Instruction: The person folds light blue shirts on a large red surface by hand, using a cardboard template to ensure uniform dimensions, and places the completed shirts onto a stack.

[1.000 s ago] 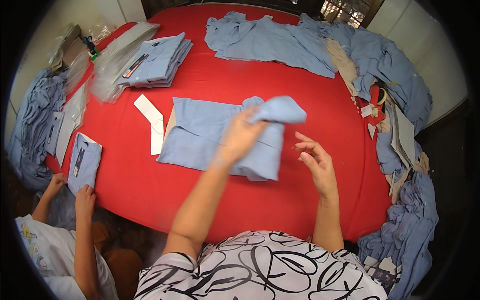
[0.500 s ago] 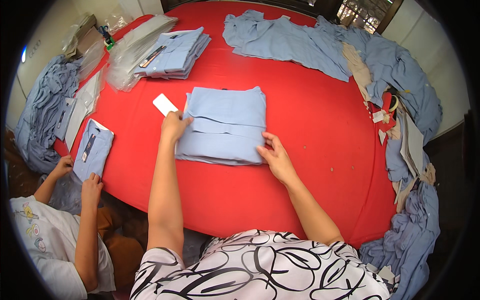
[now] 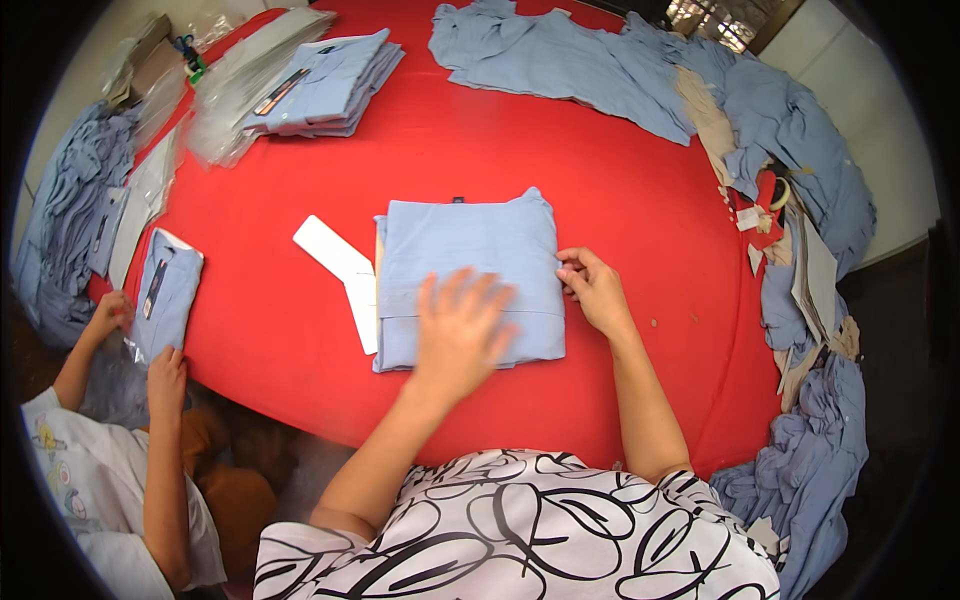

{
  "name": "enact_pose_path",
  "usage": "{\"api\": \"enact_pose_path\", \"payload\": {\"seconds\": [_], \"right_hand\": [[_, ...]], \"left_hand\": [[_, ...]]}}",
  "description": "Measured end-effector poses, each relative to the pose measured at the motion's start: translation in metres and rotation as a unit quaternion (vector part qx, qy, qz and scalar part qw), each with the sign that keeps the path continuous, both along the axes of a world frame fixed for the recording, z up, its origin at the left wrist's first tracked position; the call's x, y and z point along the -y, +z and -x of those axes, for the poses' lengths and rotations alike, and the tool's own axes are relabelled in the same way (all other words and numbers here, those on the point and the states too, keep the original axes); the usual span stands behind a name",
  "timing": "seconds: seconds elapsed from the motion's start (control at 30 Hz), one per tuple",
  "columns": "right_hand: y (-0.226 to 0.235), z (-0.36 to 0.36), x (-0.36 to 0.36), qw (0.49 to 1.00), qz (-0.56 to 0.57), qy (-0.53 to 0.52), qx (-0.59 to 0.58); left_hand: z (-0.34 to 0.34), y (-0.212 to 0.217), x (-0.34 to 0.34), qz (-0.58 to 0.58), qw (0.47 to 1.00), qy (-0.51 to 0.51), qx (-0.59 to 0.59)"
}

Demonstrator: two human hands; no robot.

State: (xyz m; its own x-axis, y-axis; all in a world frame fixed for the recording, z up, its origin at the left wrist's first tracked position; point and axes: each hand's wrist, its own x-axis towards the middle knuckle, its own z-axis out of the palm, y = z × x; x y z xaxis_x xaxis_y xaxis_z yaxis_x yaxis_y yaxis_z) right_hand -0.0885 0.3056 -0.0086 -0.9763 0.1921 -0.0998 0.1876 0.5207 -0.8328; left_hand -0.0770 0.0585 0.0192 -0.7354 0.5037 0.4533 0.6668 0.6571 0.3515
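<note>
A light blue folded shirt (image 3: 420, 250) lies on the red-covered table in front of me, a small dark label showing at its top edge. My left hand (image 3: 460, 335) is spread over its lower middle, fingers apart and blurred by motion. At the shirt's right edge my right hand (image 3: 595, 292) pinches the cloth between thumb and fingers. White angled card (image 3: 335, 255) sticks out from the shirt's left side, partly hidden beneath it.
A co-worker's hands (image 3: 166, 375) handle another folded shirt (image 3: 168, 295) at the left. Folded shirts (image 3: 330, 75) are stacked beside clear plastic bags (image 3: 225, 120) at the back left. Loose blue garments (image 3: 560, 60) line the far and right edges of the red table (image 3: 650, 400).
My left hand has left the shirt's left edge and moved onto its front. The front's open creases are flattened, and more white card shows. My right hand sits higher along the edge.
</note>
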Motion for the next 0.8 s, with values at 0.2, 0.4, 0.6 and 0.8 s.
{"api": "enact_pose_path", "payload": {"seconds": [0.2,0.4,0.6,0.8], "right_hand": [[0.012,0.003,0.029,0.963,-0.219,0.014,-0.154],[0.022,-0.057,0.142,0.914,-0.293,0.195,-0.203],[-0.006,-0.016,0.072,0.841,-0.399,0.268,-0.250],[0.024,-0.024,0.000,0.974,-0.203,0.032,-0.095]], "left_hand": [[-0.009,-0.027,-0.003,-0.036,0.994,-0.052,0.085],[0.111,-0.019,0.052,-0.073,0.979,0.187,-0.031],[0.129,-0.022,0.083,0.021,0.971,0.192,0.143],[0.046,-0.027,0.040,-0.164,0.933,0.209,0.244]]}}
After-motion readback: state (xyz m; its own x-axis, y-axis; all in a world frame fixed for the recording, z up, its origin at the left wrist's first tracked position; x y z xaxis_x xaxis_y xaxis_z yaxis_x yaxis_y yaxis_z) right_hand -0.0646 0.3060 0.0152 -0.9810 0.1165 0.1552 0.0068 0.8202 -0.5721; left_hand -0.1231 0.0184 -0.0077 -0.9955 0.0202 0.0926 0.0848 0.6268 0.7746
